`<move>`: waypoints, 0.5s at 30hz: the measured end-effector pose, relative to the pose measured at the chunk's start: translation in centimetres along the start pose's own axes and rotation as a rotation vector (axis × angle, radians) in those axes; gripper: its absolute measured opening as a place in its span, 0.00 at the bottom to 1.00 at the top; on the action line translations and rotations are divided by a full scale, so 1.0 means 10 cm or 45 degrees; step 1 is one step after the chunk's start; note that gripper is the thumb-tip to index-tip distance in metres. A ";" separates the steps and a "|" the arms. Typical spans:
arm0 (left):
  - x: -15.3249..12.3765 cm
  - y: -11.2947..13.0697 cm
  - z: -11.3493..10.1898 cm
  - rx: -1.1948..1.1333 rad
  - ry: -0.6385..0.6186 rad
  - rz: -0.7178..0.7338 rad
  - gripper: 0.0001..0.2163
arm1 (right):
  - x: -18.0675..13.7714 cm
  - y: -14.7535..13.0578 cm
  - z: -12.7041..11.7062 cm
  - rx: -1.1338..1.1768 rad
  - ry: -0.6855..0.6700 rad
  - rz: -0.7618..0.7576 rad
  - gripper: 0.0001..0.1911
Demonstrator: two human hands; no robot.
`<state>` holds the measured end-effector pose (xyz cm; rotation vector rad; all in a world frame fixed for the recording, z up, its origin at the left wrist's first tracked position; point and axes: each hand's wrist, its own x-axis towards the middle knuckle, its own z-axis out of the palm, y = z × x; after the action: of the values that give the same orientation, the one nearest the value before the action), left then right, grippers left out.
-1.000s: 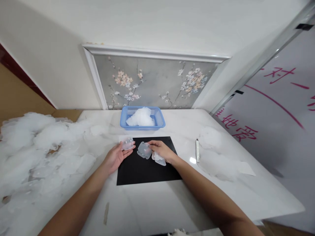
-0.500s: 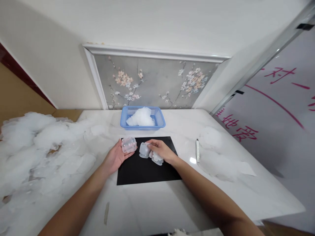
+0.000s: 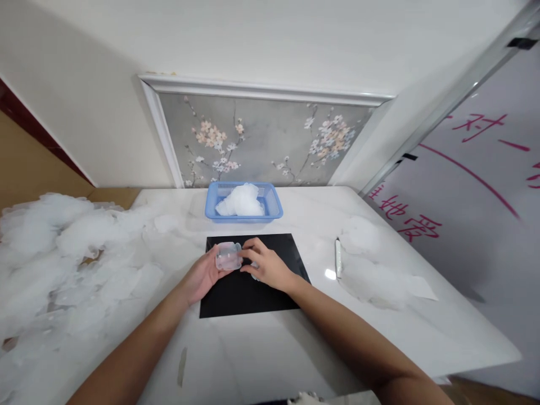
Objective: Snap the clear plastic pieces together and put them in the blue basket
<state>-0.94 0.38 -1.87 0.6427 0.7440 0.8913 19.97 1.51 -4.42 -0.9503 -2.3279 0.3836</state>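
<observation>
Left hand (image 3: 202,275) cradles a clear box (image 3: 228,256); right hand (image 3: 265,267) fingers pinch its edge, steadying it above the black mat (image 3: 248,295).

A blue basket (image 3: 243,218) holds white pieces (image 3: 241,201), perhaps plastic; a similar heap (image 3: 63,247) lies left, a black mat (image 3: 248,295) nearer.

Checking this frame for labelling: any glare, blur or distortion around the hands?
Head view: sharp, even light; a glare spot on the table right of the black mat; wide-angle stretching at the edges; the clear case in the left hand is legible.
</observation>
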 end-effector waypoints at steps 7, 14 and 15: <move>-0.02 -0.12 0.04 0.475 0.197 0.164 0.14 | -0.04 -0.03 0.01 -0.344 0.045 -0.284 0.11; -0.05 0.00 0.02 0.680 0.240 0.266 0.19 | -0.04 -0.05 0.02 -0.259 0.074 -0.385 0.13; -0.06 0.03 0.02 0.689 0.223 0.250 0.20 | -0.04 -0.05 0.02 -0.236 0.075 -0.381 0.13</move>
<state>-1.19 -0.08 -1.39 1.1406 1.1096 0.9378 19.81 0.88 -4.49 -0.6693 -2.4330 0.0187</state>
